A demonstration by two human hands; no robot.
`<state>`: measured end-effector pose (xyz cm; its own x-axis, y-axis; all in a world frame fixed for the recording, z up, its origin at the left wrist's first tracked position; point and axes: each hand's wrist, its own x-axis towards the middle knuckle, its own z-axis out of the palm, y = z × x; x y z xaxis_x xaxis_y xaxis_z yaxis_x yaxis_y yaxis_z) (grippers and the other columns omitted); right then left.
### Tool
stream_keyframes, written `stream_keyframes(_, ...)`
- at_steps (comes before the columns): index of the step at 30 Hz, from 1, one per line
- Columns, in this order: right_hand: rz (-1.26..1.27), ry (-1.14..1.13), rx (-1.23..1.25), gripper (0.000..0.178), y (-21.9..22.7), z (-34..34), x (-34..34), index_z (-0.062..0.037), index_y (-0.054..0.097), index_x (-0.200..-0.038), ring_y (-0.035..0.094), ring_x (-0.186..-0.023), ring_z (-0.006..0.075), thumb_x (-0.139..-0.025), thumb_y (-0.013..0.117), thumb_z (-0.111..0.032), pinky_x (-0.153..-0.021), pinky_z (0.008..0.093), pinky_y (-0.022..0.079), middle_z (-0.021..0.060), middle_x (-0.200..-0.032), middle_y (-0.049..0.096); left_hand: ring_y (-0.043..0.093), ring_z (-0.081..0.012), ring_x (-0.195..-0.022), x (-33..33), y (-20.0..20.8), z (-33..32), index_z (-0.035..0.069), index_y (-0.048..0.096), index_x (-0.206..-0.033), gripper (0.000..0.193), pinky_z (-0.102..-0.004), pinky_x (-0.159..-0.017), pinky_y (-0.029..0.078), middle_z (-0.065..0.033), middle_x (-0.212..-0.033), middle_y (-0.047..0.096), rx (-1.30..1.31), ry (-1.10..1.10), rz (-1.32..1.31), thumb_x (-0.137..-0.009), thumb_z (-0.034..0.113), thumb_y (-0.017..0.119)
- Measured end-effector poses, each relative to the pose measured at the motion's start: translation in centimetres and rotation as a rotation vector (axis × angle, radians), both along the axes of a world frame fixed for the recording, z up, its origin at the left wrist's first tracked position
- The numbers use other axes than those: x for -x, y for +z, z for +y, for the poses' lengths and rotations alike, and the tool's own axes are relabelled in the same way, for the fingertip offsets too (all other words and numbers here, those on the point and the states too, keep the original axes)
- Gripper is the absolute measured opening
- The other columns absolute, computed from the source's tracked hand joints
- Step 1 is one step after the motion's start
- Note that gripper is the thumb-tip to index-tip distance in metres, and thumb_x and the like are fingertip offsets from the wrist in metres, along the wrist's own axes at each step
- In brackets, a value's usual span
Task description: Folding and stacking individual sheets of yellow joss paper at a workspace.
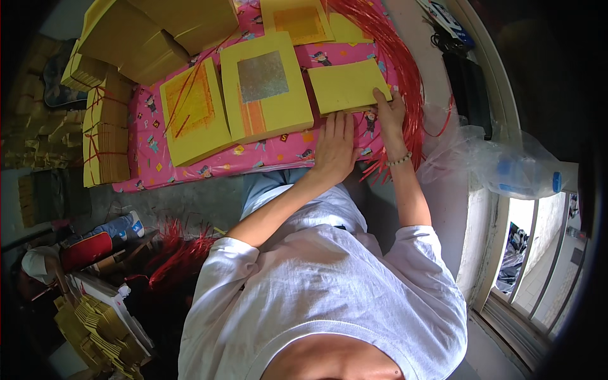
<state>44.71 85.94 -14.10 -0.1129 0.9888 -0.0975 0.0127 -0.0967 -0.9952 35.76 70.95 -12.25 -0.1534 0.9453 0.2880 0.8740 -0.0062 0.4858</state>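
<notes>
A person in a white T-shirt (342,285) works with both hands at a plain yellow paper stack (345,87), on the right of a pink-covered counter (253,154). The right hand (391,115), a bracelet (399,159) at its wrist, pinches the stack's near right corner, thumb on top and fingers curled at the side. The left hand (335,142) lies palm down, fingers extended and nearly together, the tips against the near edge. The two hands are apart, though close.

Just left of the plain stack sits one silver-printed stack (263,76), and beyond it one orange-printed stack (196,107) crossed by loose red strands. A second orange print (297,24) and a plain yellow piece (350,28) lie behind, making five on the pink cover. A thick swath of red strands (410,79) hangs beside the right hand, crowding that edge. Red-tied bundles (106,139), too overlapped to count, rise at far left below large golden sheets (158,35); one clear plastic bag (519,168) hangs at right.
</notes>
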Motion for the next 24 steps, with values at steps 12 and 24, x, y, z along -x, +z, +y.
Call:
stream_keyframes(12, -0.491, 0.011, -0.407, 0.030, 1.8, -1.5, 0.3, 0.0032, 0.051, -0.092, 0.061, -0.065, 0.0271, -0.084, 0.065, -0.023, -0.059, 0.0379, 0.048, 0.0176, -0.078, 0.060, 0.037, -0.0387, -0.120, -0.1, -0.5, 0.3, -0.007, 0.040, -0.128, 0.068, -0.0464, -0.097, 0.036, -0.0240, -0.129, 0.040, 0.061, 0.026, 0.108, -0.075, 0.025, 0.069)
stream_keyframes(24, -0.840, -0.003, -0.553, 0.047, 0.2, -0.3, -1.5, 0.0029, 0.053, -0.097, 0.060, -0.085, 0.0349, -0.082, 0.064, -0.040, -0.073, 0.0427, 0.047, 0.0209, -0.093, 0.060, 0.030, -0.0476, -0.122, -0.3, 1.0, -0.6, -0.009, 0.034, -0.132, 0.072, -0.0516, -0.103, 0.029, -0.0307, -0.133, 0.031, -0.026, 0.016, -0.116, -0.075, 0.017, 0.069)
